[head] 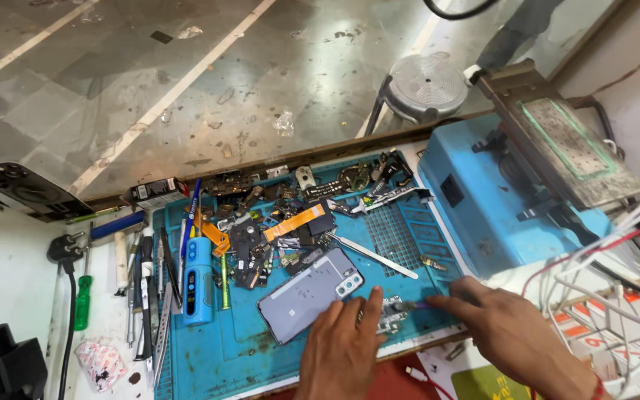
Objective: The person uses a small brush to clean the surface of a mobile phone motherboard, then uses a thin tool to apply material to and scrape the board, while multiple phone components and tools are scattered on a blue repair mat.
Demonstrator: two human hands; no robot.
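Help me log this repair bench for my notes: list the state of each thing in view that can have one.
Left hand: open, fingers pressing down a small circuit board.
Right hand: pinching a thin purple tool, tip at the board.
Grey smartphone: lying back up on the blue mat.
Black plug: unplugged, lying loose.
Green screwdriver: lying flat, unused.
Metal spudger: lying flat on the mat.
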